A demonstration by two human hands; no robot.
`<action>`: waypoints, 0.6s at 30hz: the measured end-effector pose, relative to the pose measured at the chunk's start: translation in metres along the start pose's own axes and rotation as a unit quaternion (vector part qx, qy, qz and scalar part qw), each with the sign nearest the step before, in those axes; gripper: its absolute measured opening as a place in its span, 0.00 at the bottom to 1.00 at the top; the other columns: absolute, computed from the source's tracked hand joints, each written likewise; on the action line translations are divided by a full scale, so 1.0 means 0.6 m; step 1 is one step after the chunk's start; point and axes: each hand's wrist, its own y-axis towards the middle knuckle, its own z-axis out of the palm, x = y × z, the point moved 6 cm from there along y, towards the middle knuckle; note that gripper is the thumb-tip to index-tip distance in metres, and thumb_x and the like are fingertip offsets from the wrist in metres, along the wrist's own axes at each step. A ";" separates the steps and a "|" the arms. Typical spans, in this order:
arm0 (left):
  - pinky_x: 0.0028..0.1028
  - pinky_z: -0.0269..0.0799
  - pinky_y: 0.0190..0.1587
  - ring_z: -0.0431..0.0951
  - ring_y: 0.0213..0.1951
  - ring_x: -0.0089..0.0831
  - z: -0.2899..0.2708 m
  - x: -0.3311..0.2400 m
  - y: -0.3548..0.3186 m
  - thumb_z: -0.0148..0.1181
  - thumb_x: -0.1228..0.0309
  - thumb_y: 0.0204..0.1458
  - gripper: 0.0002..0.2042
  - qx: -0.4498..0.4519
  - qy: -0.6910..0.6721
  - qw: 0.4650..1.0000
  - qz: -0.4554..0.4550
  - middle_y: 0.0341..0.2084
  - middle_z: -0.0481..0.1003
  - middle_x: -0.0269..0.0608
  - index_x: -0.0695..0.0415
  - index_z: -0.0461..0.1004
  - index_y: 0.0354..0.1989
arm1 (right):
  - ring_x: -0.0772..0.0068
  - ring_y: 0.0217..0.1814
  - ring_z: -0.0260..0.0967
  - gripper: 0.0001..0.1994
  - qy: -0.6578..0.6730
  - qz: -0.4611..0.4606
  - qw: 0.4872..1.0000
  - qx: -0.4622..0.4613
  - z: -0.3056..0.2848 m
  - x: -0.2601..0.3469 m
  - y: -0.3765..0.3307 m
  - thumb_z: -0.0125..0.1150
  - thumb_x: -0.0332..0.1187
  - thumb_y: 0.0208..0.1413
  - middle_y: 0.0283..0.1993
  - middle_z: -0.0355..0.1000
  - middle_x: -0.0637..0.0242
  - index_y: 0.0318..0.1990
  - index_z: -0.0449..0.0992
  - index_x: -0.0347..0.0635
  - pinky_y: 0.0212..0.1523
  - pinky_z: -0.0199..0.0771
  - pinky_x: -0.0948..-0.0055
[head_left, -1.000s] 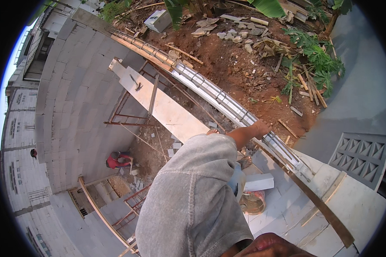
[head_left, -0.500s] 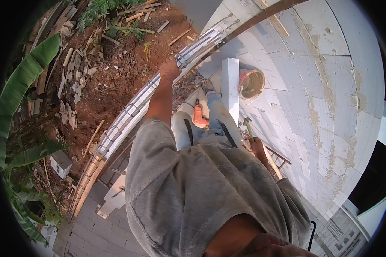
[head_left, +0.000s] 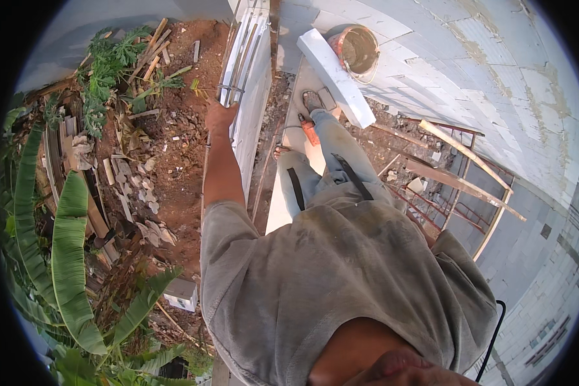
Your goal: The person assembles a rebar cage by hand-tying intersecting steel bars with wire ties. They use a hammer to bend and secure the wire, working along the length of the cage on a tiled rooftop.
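Left hand closed around rebar cage at upper centre, lying along wall top. Right hand hidden; grip unknowable. White block and bucket waiting unlaid beyond.

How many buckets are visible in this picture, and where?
1. A single round bucket stands at the top, by the far end of the white block, against the pale block wall. Others may be hidden behind the person's body.
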 end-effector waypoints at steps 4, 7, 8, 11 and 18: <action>0.51 0.59 0.59 0.64 0.58 0.53 -0.019 0.001 -0.038 0.67 0.37 0.36 0.52 -0.150 0.026 0.986 0.068 0.52 0.65 0.56 0.68 0.57 0.61 | 0.45 0.42 0.76 0.26 0.036 0.020 0.999 0.008 0.000 0.010 0.040 0.55 0.53 0.53 0.36 0.76 0.44 0.40 0.76 0.34 0.43 0.71 0.50; 0.51 0.58 0.58 0.64 0.56 0.53 -0.030 -0.014 -0.104 0.61 0.37 0.44 0.46 -0.297 -0.008 0.951 0.083 0.51 0.65 0.57 0.68 0.61 0.58 | 0.38 0.46 0.73 0.26 0.016 0.066 0.994 -0.089 -0.061 0.086 0.101 0.54 0.52 0.52 0.40 0.75 0.43 0.47 0.74 0.37 0.47 0.71 0.49; 0.51 0.58 0.56 0.64 0.55 0.53 -0.031 -0.032 -0.141 0.59 0.40 0.50 0.42 -0.376 0.027 0.918 0.122 0.50 0.66 0.57 0.68 0.60 0.58 | 0.36 0.46 0.72 0.24 0.020 0.020 0.992 -0.122 -0.101 0.133 0.127 0.52 0.48 0.53 0.42 0.75 0.43 0.51 0.71 0.39 0.48 0.71 0.48; 0.49 0.60 0.52 0.66 0.51 0.52 0.024 -0.058 -0.228 0.59 0.55 0.55 0.27 -0.334 -0.011 0.932 0.141 0.49 0.67 0.57 0.66 0.64 0.54 | 0.37 0.49 0.71 0.24 0.064 -0.030 0.986 -0.154 -0.204 0.267 0.188 0.49 0.36 0.54 0.46 0.74 0.44 0.60 0.64 0.43 0.50 0.70 0.47; 0.43 0.66 0.57 0.68 0.57 0.56 0.322 -0.016 -0.381 0.67 0.43 0.38 0.51 0.291 -0.057 0.929 -0.220 0.55 0.62 0.74 0.80 0.58 0.57 | 0.46 0.52 0.73 0.24 -0.025 -0.023 0.990 -0.137 -0.331 0.476 0.372 0.50 0.33 0.54 0.48 0.74 0.46 0.60 0.64 0.43 0.52 0.71 0.52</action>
